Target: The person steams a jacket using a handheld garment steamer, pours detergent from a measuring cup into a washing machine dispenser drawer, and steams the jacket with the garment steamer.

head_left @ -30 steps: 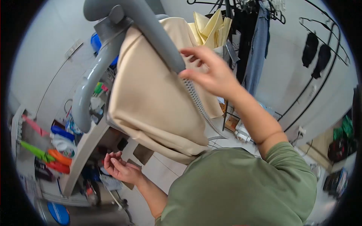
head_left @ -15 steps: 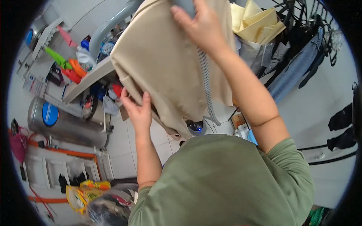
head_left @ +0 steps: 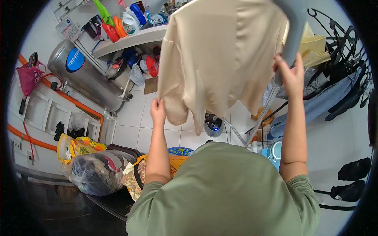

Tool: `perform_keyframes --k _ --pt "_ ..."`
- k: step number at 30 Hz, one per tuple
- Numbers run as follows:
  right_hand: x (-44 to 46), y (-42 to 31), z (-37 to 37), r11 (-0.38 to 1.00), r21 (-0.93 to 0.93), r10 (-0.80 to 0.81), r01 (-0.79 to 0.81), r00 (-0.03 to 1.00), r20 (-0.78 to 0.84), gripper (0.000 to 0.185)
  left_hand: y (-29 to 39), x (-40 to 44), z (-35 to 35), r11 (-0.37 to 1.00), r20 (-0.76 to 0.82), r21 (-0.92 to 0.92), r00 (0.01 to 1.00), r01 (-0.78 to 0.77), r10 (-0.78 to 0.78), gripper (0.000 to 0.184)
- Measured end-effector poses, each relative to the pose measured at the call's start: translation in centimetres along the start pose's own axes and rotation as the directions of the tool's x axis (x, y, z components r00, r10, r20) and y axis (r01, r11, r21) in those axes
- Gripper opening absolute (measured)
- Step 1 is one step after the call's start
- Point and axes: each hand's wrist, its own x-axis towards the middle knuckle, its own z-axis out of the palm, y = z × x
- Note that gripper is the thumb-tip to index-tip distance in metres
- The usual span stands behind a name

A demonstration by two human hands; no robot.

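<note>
Since the earlier frame, your right hand (head_left: 292,74) has moved from the middle of the cream garment (head_left: 214,59) to its right edge, and your left hand (head_left: 158,113) has gone from spread to pinching. Left hand: thumb and fingers pinch the garment's left edge. Right hand: fingers wrap around the grey handle (head_left: 292,41); you cannot tell whether the handle touches the cloth. Location: the garment hangs in front of you, its top cut off by the view, its uneven hem over the tiled floor (head_left: 130,118). Ribbed hose (head_left: 267,106) drops from the handle, bends, and runs left to the base unit (head_left: 214,125) (blue light lit), just right of the hem's lowest point. Clearance, left: bare tile lies between your left hand and the metal tank (head_left: 94,82); the counter (head_left: 130,41) has its front edge farther off. Clearance, right: jeans (head_left: 315,107) hang behind your right forearm, the gap unclear. Clearance, near left: a stuffed plastic bag (head_left: 98,175) limits the room.
</note>
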Motion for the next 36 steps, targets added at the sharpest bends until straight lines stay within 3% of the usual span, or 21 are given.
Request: perform_keyframes --k 3,4,6,7,9,11,13,16,19,22,23,26,29,31,32,33,36 --pt "-2.5 4.5 -0.4 0.941 -0.325 -0.09 0.09 0.996 0.013 0.041 -0.4 0.3 -3.2 0.99 -0.081 0.134 0.996 0.047 -0.036 0.019" --pt "-3.0 5.1 0.1 0.916 -0.376 -0.138 0.139 0.99 0.028 0.045 0.5 -0.4 -2.9 0.953 -0.256 0.296 0.956 -0.06 0.14 0.021" --pt "-3.5 5.2 1.2 0.857 -0.498 -0.121 0.135 0.991 0.06 0.049 1.6 -1.4 -1.6 0.758 -0.463 0.634 0.709 -0.154 0.532 0.027" --pt "-3.4 5.9 1.3 0.847 -0.517 -0.097 0.122 0.992 0.075 0.05 0.7 -2.7 -1.6 0.764 -0.404 0.608 0.745 -0.215 0.531 0.047" --pt "-2.8 7.4 1.6 0.828 -0.549 -0.062 0.113 0.992 0.111 0.053 -0.5 -6.6 0.4 0.727 -0.087 0.537 0.829 -0.427 0.552 0.062" --pt "-2.3 7.5 2.7 0.826 -0.54 -0.093 0.162 0.984 0.153 0.052 0.6 -9.6 4.3 0.876 0.123 0.322 0.934 -0.358 0.337 0.073" --pt "-2.3 8.0 3.9 0.823 -0.524 -0.159 0.219 0.975 0.158 0.05 1.5 -10.8 8.2 0.886 0.097 0.344 0.95 -0.312 0.297 0.076" --pt "-2.7 9.0 5.0 0.836 -0.489 -0.185 0.251 0.966 0.18 0.05 -3.1 -10.5 10.8 0.864 0.001 0.501 0.999 -0.041 0.047 0.067" --pt "-3.0 10.0 5.3 0.837 -0.471 -0.204 0.279 0.957 0.206 0.051 -6.7 -9.7 10.6 0.95 0.03 0.179 0.963 0.257 -0.267 0.047" --pt "-3.1 10.7 5.1 0.83 -0.46 -0.21 0.316 0.941 0.266 0.052 -6.2 -11.8 10.1 0.946 -0.01 -0.052 0.947 0.321 -0.322 0.036" --pt "-3.2 11.1 5.0 0.842 -0.446 -0.187 0.305 0.939 0.289 0.052 -6.0 -12.8 9.7 0.932 -0.037 -0.044 0.931 0.361 -0.362 0.039" --pt "-4.7 11.6 5.2 0.848 -0.428 -0.154 0.314 0.917 0.368 0.053 -6.7 -17.3 8.3 0.94 0.089 0.254 0.963 0.226 -0.255 0.044" --pt "-6.6 12.6 4.9 0.842 -0.438 -0.101 0.315 0.889 0.446 0.052 -10.7 -22.3 6.8 0.733 0.215 0.648 0.873 0.208 -0.438 0.048" --pt "-7.9 13.2 5.0 0.847 -0.431 -0.072 0.311 0.871 0.487 0.051 -8.6 -25.8 6.7 0.832 0.04 0.201 0.844 0.518 -0.535 0.042" --pt "-8.6 13.3 5.1 0.854 -0.419 -0.066 0.309 0.862 0.503 0.051 -7.4 -27.3 6.5 0.803 -0.026 -0.065 0.803 0.593 -0.595 0.04" --pt "-9.2 13.5 5.3 0.861 -0.407 -0.059 0.306 0.853 0.519 0.051 -9.8 -29.1 5.8 0.759 -0.028 -0.273 0.784 0.591 -0.62 0.041" --pt "-10.8 14.2 5.7 0.87 -0.384 -0.047 0.309 0.827 0.56 0.05 -8.0 -33.1 3.9 0.551 -0.027 -0.643 0.703 0.532 -0.71 0.04"
